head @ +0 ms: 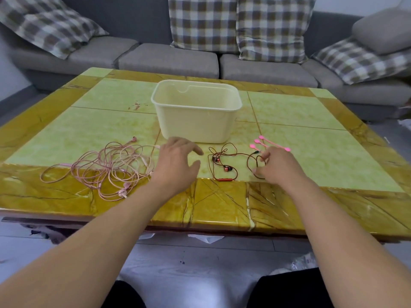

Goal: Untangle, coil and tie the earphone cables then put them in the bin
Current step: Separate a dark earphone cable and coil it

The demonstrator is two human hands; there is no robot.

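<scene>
Both forearms reach out from the bottom of the view over the near edge of the desk point(222, 201). From where I sit, my right hand point(279, 166) is down on the red earphone cable point(224, 161), its fingers curled and pinching the dark loop at the cable's right end. My left hand point(176, 160) hovers just left of that cable with fingers spread and relaxed, holding nothing (I cannot tell whether it touches the desk).

I judge the step in hand to be coiling the red set first. To do it well, I would hold the pinched loop steady with the right hand and let the left feed the loose run in even turns, minding the two red earbuds point(222, 164) and the inline remote point(224, 179) so they do not snag. The pink cable ties point(262, 143) lie just beyond the right hand, close enough to grab once the coil is shut.

The pink earphone tangle point(106, 170) sits well left of the left hand, untouched. The cream bin point(195, 112) stands just behind both hands at the desk's middle, nothing visible inside.
</scene>
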